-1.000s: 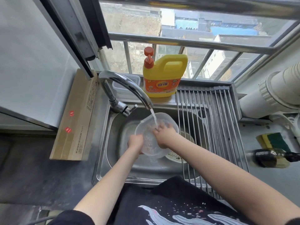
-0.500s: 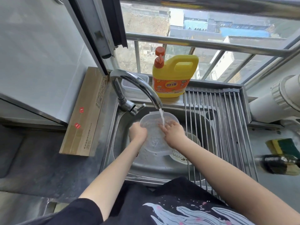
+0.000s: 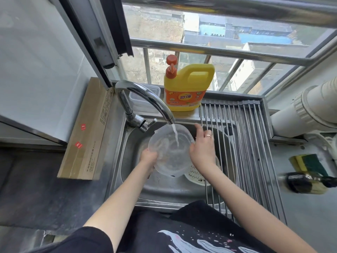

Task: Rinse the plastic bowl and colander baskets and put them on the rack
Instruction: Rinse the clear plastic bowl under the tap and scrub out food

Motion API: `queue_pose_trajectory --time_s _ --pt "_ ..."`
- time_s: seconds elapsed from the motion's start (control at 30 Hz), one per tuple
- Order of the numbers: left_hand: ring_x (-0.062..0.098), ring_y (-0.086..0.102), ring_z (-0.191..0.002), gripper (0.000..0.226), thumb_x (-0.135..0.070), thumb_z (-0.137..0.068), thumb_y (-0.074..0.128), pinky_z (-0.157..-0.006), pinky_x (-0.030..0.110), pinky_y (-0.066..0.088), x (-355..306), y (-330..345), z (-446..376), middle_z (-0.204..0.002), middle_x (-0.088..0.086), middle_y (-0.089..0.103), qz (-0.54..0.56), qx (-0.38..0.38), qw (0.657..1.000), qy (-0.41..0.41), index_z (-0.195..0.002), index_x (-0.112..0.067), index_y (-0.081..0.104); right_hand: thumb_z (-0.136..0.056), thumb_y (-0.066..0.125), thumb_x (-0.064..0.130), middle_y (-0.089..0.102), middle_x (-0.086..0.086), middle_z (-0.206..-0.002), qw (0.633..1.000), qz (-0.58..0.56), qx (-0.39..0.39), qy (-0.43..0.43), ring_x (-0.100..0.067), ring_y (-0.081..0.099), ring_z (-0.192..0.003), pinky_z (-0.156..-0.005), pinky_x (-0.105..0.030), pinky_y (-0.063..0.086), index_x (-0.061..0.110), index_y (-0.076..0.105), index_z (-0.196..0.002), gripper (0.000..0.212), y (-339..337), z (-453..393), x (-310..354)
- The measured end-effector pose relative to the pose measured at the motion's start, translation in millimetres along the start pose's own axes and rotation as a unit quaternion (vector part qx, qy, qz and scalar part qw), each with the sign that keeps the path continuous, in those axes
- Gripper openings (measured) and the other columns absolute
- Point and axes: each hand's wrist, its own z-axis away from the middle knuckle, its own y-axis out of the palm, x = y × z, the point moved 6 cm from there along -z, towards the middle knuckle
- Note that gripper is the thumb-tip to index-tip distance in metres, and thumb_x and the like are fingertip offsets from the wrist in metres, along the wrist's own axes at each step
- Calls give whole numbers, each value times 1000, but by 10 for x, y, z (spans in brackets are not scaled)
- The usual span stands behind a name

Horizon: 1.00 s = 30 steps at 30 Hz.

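I have the bowl (image 3: 170,152) tilted over the sink (image 3: 164,189), its mouth turned up toward the tap (image 3: 145,101) so the stream lands inside. My left hand (image 3: 148,158) is closed on the lower left of the rim; my right hand (image 3: 202,148) lies against the right side with fingers spread loosely, steadying more than gripping. The bowl is thin clear plastic, so I judge it light and a little flexible, and slick now that it is wet; the rim is the place to pinch it, thumb inside, rather than the smooth wall. A white colander (image 3: 196,175) sits in the sink just under my right wrist, partly beneath the rack (image 3: 246,143). The rack is a row of steel rods laid over the right part of the sink, bare as far as I can see, so a light bowl should go on it mouth down or it may slide. A yellow soap jug (image 3: 187,88) stands behind the sink under the window, a cardboard box (image 3: 87,132) lies on the worktop (image 3: 27,189) to the left, and sponges (image 3: 306,163) lie to the right.
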Motion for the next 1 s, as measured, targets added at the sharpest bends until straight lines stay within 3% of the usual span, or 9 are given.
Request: queue_pose_trajectory --time_s 0.07,0.17,0.27,0.37,0.57,0.73,0.8,0.9,1.0 --pt "25 60 -64 43 24 -77 44 -48 27 54 28 62 56 -69 9 66 67 47 996 -22 -104 -3 62 -93 37 10 56 -17 -118 995 2 89 50 -37 57 -94 -69 -38 44 24 39 -133 42 39 -62 1" --pt "27 62 -73 47 26 -78 42 -58 31 56 109 80 -1 -84 13 64 56 82 995 -26 -118 7 57 -93 34 6 62 -19 -113 989 74 127 6 -38 59 -100 -71 -39 45 14 40 -135 43 -31 -69 186" --pt "33 67 -90 32 1 -81 60 -77 42 59 84 1 -27 -102 19 69 -63 6 998 -1 -113 3 64 -93 41 7 59 -17 -122 988 106 109 -34 -37 57 -111 -78 -38 47 12 21 -150 61 -93 4 474" --pt "39 61 -105 34 -20 -92 50 -86 36 50 -106 -79 45 -114 27 64 -235 -77 965 89 -111 4 65 -93 47 11 58 -17 -123 984 122 121 -39 -36 57 -112 -81 -40 48 5 27 -147 58 -161 15 574" --pt "30 60 -108 47 -43 -87 60 -70 26 43 -357 -47 -58 -117 12 64 -338 1 922 191 -119 -8 59 -83 35 0 65 -19 -87 983 1 182 -6 -32 66 -52 -46 -42 58 0 60 -104 33 -286 -76 383" --pt "29 59 -80 48 -56 -82 61 -64 34 43 -522 -23 -89 -77 8 60 -384 -20 887 254 -71 -10 53 -82 37 2 68 -15 -86 981 -76 180 12 -30 65 -52 -40 -30 53 11 67 -104 39 -216 -161 237" --pt "32 59 -76 55 -60 -87 51 -61 33 39 -532 -25 -84 -67 5 54 -400 -11 883 246 -61 -12 44 -88 46 11 69 -6 -94 984 -99 145 15 -28 66 -66 -45 -29 50 19 69 -104 30 -158 -229 146" --pt "29 67 -84 47 -56 -89 51 -59 27 46 -435 -2 -101 -78 5 62 -416 108 889 157 -80 -11 62 -91 53 18 61 0 -68 985 -93 147 10 -20 54 -61 -49 -25 40 23 64 -67 27 -61 -310 53" --pt "22 66 -84 47 -56 -81 63 -52 34 57 -287 -58 -76 -104 5 64 -358 201 911 39 -109 -19 63 -90 62 22 61 1 -67 970 -103 220 -4 -11 53 -55 -44 -20 38 18 72 -84 13 48 -370 56"
